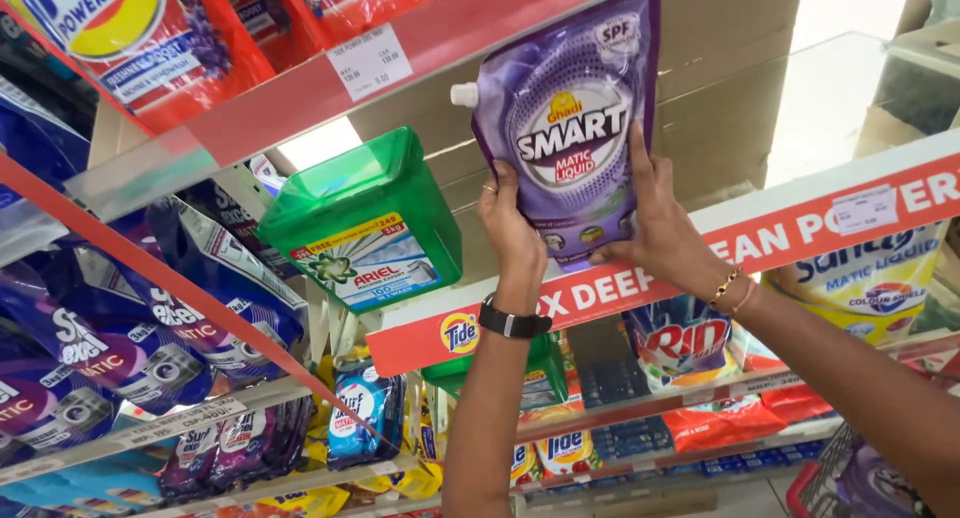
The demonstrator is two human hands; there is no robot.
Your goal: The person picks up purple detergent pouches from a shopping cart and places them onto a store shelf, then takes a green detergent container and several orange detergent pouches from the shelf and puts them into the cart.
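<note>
A purple pouch is held up against a shop shelf by both hands.

The purple pouch (565,118), with a white spout at its upper left corner, is gripped at its lower edge: the left hand (510,228) is closed on the bottom left, the right hand (660,228) on the bottom right, fingers (636,158) spread up its face. It is raised above the red shelf edge (800,233). A green box (365,218) is seen just to the left.

- Glossy purple spouted pouch (565,128), upright on the upper shelf.
- Green plastic tub (365,218) left of it, tilted.
- White price label (369,62) on the red top rail.
- Red-and-white shelf banner (700,268) below.
</note>
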